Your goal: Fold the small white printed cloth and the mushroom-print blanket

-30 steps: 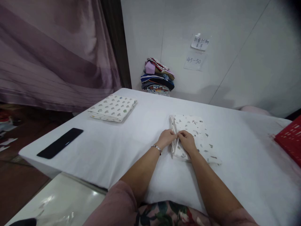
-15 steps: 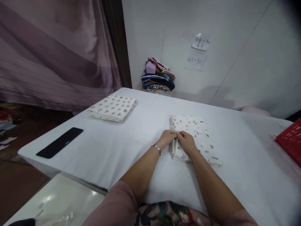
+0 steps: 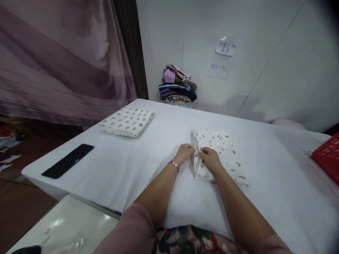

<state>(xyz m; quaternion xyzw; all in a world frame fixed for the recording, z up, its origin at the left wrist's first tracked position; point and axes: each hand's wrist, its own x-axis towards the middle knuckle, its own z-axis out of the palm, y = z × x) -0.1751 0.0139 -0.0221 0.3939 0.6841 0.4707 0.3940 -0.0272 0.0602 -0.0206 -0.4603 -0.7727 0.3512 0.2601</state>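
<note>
A folded white cloth point(image 3: 225, 151) with small leaf-like prints lies in front of me on the white-covered table point(image 3: 169, 123). My right hand point(image 3: 211, 158) pinches the cloth's upper layer near its left folded edge. On the other side of that edge, my left hand point(image 3: 184, 152) closes its fingertips on the cloth's layers. A small gap shows between the layers where the two hands meet. Another folded white cloth point(image 3: 128, 121), with grey prints, lies farther left on the table, apart from both hands.
A black phone-like slab point(image 3: 68, 161) lies at the table's left side. Beyond the far edge stands a stack of folded fabrics point(image 3: 178, 86) against the wall. A red basket point(image 3: 328, 157) is at the right edge. Paper signs point(image 3: 221, 67) hang on the wall.
My left hand has moved slightly left, away from my right fingertips. The layers at the cloth's edge have parted a little. The right hand has barely moved.
</note>
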